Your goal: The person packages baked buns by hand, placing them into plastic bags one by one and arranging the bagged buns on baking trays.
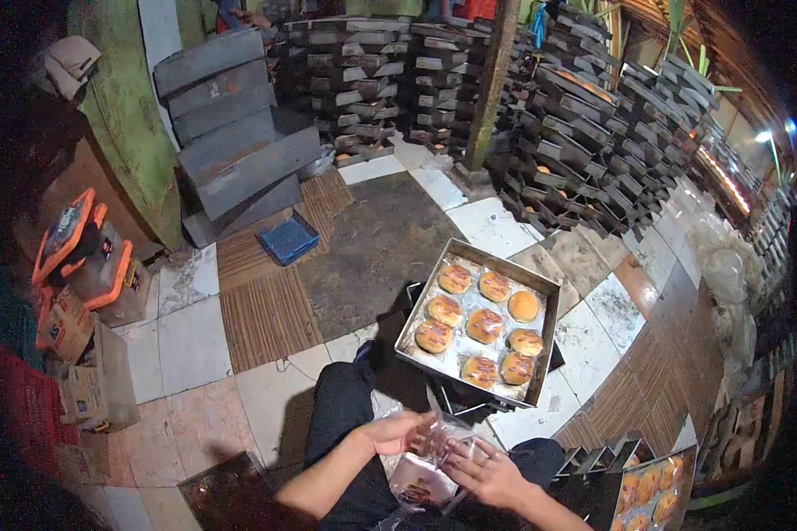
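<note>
Over my lap, my left hand (pixel 398 433) and my right hand (pixel 485 473) come together on a clear plastic bag (pixel 440 442), fingers closed on its film. Glare and folds hide whether anything is inside it. Below them lies a stack of printed clear bags (pixel 419 482). Just beyond my hands, a square metal tray (pixel 551 341) holds several round glazed buns (pixel 484 326), most with dark drizzled stripes and one plain. It rests tilted on dark supports in front of my knees.
Another tray of buns (pixel 648 496) is at lower right. Tall stacks of dark trays (pixel 576 124) line the back and right. A blue tray (pixel 289 239) lies on the tiled floor. Orange-lidded boxes (pixel 97 265) stand left; a wooden post (pixel 491 97) rises behind.
</note>
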Tool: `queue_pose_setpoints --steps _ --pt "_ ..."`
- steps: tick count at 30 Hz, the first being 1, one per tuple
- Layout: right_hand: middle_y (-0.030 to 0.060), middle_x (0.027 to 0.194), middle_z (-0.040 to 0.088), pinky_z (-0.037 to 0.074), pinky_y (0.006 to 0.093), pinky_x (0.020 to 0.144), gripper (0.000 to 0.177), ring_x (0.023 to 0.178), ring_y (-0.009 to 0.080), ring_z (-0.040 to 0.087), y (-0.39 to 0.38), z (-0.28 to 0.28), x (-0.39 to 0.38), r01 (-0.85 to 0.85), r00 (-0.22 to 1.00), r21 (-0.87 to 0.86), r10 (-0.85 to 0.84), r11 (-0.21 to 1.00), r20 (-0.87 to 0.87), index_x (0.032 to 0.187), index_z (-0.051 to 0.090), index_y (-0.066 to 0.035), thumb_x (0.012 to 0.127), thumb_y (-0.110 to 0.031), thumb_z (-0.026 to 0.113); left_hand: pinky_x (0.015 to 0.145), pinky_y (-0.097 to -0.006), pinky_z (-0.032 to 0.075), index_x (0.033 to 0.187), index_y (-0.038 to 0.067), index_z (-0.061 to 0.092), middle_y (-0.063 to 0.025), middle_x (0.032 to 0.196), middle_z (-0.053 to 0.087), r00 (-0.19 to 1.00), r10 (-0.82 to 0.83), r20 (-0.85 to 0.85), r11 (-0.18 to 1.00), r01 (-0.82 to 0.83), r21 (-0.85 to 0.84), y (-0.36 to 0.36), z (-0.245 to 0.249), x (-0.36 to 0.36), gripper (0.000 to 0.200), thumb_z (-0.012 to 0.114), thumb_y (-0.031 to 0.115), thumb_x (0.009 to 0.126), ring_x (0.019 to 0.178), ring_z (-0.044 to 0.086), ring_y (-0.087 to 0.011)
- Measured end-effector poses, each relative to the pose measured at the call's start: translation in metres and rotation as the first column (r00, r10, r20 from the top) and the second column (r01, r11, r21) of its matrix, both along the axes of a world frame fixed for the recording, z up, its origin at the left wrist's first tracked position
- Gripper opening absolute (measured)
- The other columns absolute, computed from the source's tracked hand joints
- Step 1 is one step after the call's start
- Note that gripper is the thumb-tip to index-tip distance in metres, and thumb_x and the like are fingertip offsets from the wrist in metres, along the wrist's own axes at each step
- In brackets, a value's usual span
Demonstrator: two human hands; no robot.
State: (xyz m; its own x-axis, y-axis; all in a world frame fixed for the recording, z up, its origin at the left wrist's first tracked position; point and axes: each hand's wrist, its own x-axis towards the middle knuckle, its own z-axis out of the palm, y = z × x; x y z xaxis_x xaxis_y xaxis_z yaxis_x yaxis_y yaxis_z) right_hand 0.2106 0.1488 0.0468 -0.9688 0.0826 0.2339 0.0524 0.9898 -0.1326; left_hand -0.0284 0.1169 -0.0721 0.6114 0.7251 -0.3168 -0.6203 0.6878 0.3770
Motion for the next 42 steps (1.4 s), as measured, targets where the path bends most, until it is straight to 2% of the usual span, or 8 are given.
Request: queue_pose_setpoints --steps 4,6,15,20,24,32,35,42 --pt "0.0155 0.119 0.053 0.021 0.0508 0.105 0.051 0.118 0.0307 0.045 0.022 0.018 -0.001 0.103 0.971 -0.708 -0.224 0.698 -0.079 0.113 0.052 -0.002 0.079 -0.036 0.064 0.069 -0.0238 0.047 0.094 0.001 0.06 -0.002 0.084 0.062 0.78 0.518 -0.351 0.829 -0.356 0.432 0.01 0.063 -0.021 0.013 0.054 0.012 0.089 0.076 0.057 -0.0089" --pt "0.0157 0.111 0.058 0.031 0.0469 0.1 0.04 0.109 0.0273 0.052 0.03 -0.006 -0.007 -0.063 0.711 -0.951 -0.683 -0.302 0.17 0.109 0.054 0.002 0.085 -0.029 0.058 0.071 -0.0236 0.046 0.097 0.0 0.061 -0.0022 0.086 0.063 0.722 0.547 -0.424 0.776 -0.248 0.58 0.011 0.083 -0.02 0.017 0.056 0.014 0.089 0.078 0.057 -0.0084" --pt "0.0223 0.104 0.059 0.05 0.0374 0.082 0.037 0.094 0.0297 0.06 0.124 -0.009 -0.045 -0.127 0.828 -0.774 -0.496 -0.621 0.262 0.117 0.046 0.003 0.094 -0.025 0.044 0.047 -0.025 0.041 0.064 -0.001 0.058 -0.0088 0.056 0.058 0.09 0.558 -0.825 0.824 -0.18 0.538 0.069 0.057 -0.042 0.025 0.068 0.017 0.079 0.053 0.053 -0.0062" --pt "-0.0026 0.056 0.041 0.031 0.0189 0.04 0.032 0.045 0.0055 0.039 0.224 -0.033 -0.054 -0.478 0.345 -0.79 -0.909 -0.383 0.233 0.1 0.056 -0.004 0.089 -0.035 0.052 0.048 -0.0257 0.043 0.075 -0.002 0.061 -0.0101 0.061 0.062 0.075 0.569 -0.819 0.76 -0.427 0.49 0.097 0.027 -0.044 0.022 0.061 0.018 0.084 0.052 0.059 -0.0126" --pt "0.02 0.08 0.063 0.048 0.0351 0.064 0.05 0.072 0.0298 0.062 0.383 -0.17 -0.018 0.814 0.243 -0.554 -0.969 0.176 0.049 0.105 0.056 0.002 0.085 -0.043 0.052 0.047 -0.0256 0.041 0.081 0.001 0.055 -0.01 0.065 0.06 0.276 0.506 -0.817 0.758 -0.595 0.269 0.103 0.008 -0.062 0.033 0.045 0.03 0.092 0.049 0.053 -0.0139" --pt "0.0294 0.106 0.056 0.043 0.0404 0.084 0.08 0.101 0.0375 0.056 0.473 -0.282 0.02 0.715 -0.046 -0.602 -0.883 -0.355 0.467 0.109 0.054 0.007 0.07 -0.063 0.057 0.05 -0.029 0.041 0.087 -0.003 0.056 -0.0145 0.07 0.062 0.288 0.527 -0.799 0.772 -0.554 0.31 0.133 0.018 -0.064 0.047 0.034 0.038 0.095 0.052 0.052 -0.0165" --pt "0.0242 0.097 0.053 0.044 0.0446 0.079 0.078 0.09 0.0371 0.056 0.424 -0.27 -0.014 0.992 0.027 -0.121 -0.995 0.039 -0.096 0.108 0.047 0.008 0.068 -0.055 0.067 0.049 -0.0225 0.039 0.077 -0.002 0.061 -0.0069 0.065 0.061 0.288 0.552 -0.783 0.722 -0.635 0.276 0.139 0.007 -0.064 0.038 0.042 0.026 0.093 0.055 0.054 -0.0086" --pt "0.0043 0.113 0.058 0.046 0.0332 0.086 0.044 0.102 0.0177 0.056 0.336 -0.164 -0.045 -0.484 0.37 -0.818 -0.92 -0.309 0.129 0.117 0.052 -0.01 0.09 -0.045 0.047 0.054 -0.0223 0.042 0.085 -0.004 0.063 -0.0047 0.069 0.062 0.264 0.516 -0.815 0.806 -0.472 0.357 0.145 0.004 -0.056 0.025 0.048 0.016 0.091 0.058 0.054 -0.0081"
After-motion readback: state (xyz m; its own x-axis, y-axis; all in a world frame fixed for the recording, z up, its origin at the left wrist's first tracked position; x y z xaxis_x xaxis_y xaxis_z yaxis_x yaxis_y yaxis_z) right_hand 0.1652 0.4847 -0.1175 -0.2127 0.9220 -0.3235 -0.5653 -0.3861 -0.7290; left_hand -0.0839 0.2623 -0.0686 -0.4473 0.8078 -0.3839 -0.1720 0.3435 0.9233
